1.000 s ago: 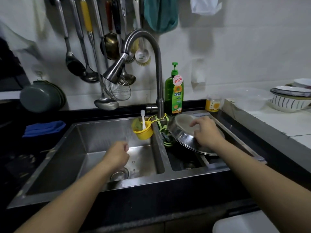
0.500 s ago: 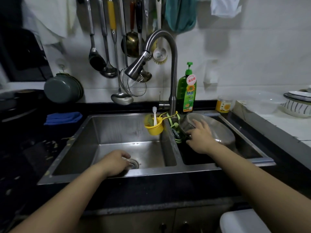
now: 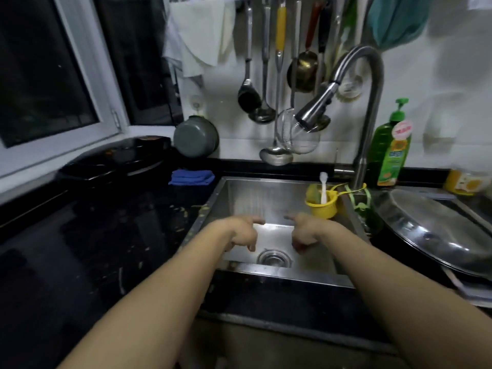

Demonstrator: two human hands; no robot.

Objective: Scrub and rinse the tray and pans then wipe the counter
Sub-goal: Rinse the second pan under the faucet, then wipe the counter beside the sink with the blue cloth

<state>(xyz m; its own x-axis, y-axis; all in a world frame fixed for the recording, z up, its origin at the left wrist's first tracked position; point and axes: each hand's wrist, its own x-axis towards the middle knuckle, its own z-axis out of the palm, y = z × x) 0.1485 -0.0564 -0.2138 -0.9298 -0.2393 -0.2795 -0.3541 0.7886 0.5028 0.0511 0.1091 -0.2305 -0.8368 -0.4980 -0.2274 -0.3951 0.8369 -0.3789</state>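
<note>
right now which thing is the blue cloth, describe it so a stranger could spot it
Start at the steel sink and look just past its back left corner, on the dark counter. The blue cloth lies folded there, below the grey pot leaning on the wall. It is the only bright blue thing around.

Both hands, left hand (image 3: pixel 241 233) and right hand (image 3: pixel 306 231), hang empty over the sink (image 3: pixel 239 193).

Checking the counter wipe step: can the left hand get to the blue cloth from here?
Probably yes. The left hand holds nothing over the sink, and the blue cloth lies uncovered on the counter beyond the sink's left corner; nothing stands between.
</note>
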